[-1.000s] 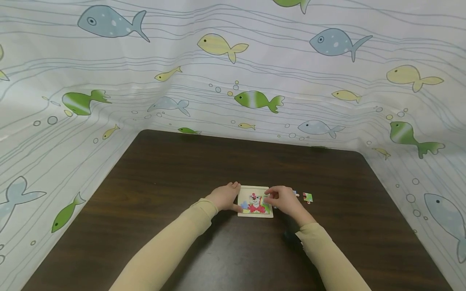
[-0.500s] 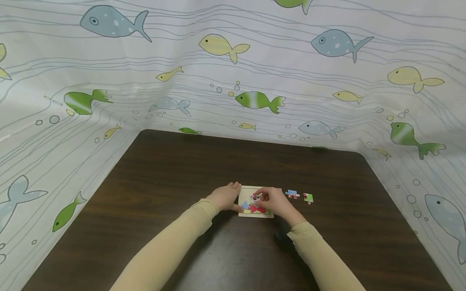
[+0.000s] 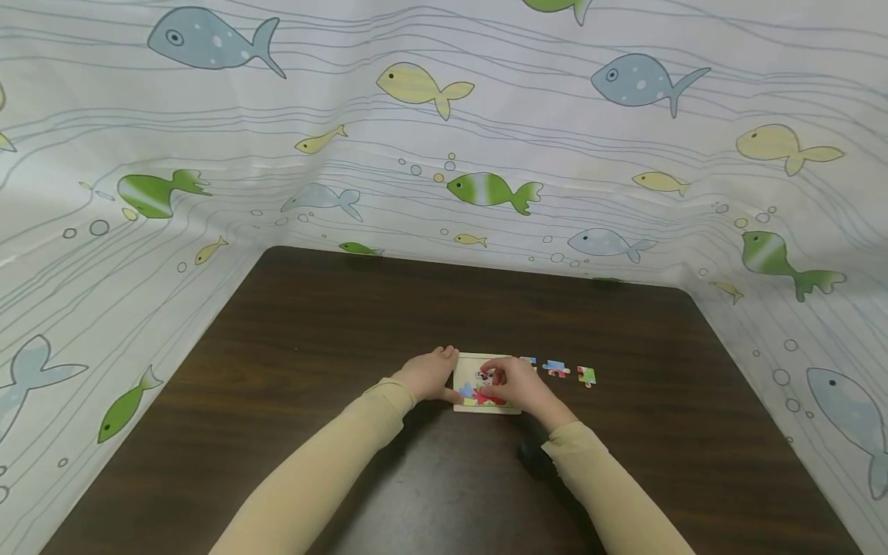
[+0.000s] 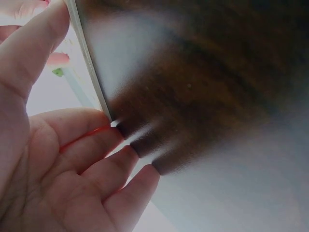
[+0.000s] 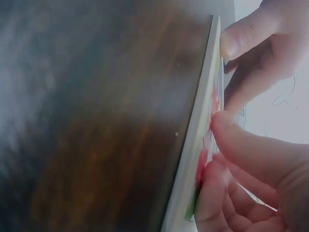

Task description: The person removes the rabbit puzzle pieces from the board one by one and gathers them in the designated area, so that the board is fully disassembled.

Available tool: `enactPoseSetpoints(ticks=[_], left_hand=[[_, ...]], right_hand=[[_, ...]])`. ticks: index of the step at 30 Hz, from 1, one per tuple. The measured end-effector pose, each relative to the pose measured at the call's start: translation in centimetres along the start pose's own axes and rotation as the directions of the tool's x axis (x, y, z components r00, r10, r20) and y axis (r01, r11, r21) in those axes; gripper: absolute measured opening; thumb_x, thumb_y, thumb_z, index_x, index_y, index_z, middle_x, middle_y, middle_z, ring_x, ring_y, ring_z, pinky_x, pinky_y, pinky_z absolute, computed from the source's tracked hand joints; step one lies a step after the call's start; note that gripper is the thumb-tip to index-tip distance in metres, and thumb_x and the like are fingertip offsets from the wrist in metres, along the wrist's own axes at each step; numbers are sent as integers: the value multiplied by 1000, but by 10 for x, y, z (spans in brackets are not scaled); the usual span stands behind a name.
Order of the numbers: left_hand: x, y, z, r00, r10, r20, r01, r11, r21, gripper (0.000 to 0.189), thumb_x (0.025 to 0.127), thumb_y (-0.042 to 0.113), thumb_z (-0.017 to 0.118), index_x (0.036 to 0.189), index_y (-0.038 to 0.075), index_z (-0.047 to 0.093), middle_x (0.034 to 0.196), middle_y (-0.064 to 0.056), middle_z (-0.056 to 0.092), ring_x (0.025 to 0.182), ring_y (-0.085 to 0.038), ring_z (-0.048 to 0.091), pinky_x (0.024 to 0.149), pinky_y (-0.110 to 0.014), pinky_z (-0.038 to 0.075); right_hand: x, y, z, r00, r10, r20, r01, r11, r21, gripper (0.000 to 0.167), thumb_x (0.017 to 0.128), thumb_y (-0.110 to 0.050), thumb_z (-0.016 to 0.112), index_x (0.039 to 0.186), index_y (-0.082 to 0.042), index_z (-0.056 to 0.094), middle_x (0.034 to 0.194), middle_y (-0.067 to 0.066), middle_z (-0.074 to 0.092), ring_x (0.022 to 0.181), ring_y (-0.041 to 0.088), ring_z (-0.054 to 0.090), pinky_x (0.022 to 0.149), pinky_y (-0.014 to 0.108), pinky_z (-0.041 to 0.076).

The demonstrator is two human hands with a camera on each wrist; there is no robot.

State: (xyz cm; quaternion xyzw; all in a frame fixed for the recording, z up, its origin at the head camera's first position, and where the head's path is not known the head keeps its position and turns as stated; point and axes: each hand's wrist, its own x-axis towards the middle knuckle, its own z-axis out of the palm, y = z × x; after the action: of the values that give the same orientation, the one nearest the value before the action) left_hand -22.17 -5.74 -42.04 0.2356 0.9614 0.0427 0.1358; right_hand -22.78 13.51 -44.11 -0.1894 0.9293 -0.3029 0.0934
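Note:
A shallow pale wooden puzzle tray (image 3: 486, 411) lies on the dark table, with jigsaw pieces showing a red and white figure (image 3: 483, 378) in its lower part. My left hand (image 3: 427, 375) rests along the tray's left side: the thumb lies on the near corner, the relaxed fingers reach the far corner and the table. My right hand (image 3: 522, 387) bends over the middle and right of the tray. Its thumb (image 5: 251, 140) and curled fingers pinch at a puzzle piece in the picture, largely hidden beneath them.
Right of the tray lie loose puzzle pieces: a blue and red one (image 3: 556, 368), a green one (image 3: 586, 375) and one partly behind my right hand (image 3: 529, 361). A fish-print curtain (image 3: 444, 154) surrounds the table (image 3: 333, 308) at the back and sides.
My right hand has moved left from the tray's right edge to over its middle, uncovering loose pieces on the right. My left hand has stayed put on the tray.

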Motion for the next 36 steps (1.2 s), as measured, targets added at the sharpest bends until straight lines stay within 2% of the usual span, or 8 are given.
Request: enactPoseSetpoints(ticks=[7,20,28,36], left_hand=[[0,1,0,1000,-4,5,4,1000,-11,89,81,52,69,145,-1,36,150,-14,35,138,-27,34,109,-37,36],[1,0,3,1000,-11,6,11,999,-30,89,81,52,69,146,0,34,151,-14,34,139,-27,33,110,-38,34],[1,-1,4,1000,-18,10,18,998,-60,89,82,51,69,146,0,34,152,-14,33,140,-28,31,111,-39,33],[1,-1,3,1000,-16,0,16,998,-67,89,81,50,70,146,0,35,151,-14,34,140,-28,32,110,-40,34]], right_hand=[[-1,0,2,999,41,-8,-41,999,-6,44,78,-14,79,118,-3,65,65,-2,52,55,11,44,49,23,35],[1,-1,1,997,73,18,-72,997,-13,42,79,-17,78,117,-5,65,64,-2,52,55,11,44,49,24,34],[2,0,4,998,65,22,-64,998,-22,43,80,-17,77,118,-4,63,64,-1,52,53,11,44,48,24,35],[2,1,5,998,69,-8,-69,998,-9,41,79,-17,78,116,-5,64,66,0,51,54,13,44,49,25,35]])
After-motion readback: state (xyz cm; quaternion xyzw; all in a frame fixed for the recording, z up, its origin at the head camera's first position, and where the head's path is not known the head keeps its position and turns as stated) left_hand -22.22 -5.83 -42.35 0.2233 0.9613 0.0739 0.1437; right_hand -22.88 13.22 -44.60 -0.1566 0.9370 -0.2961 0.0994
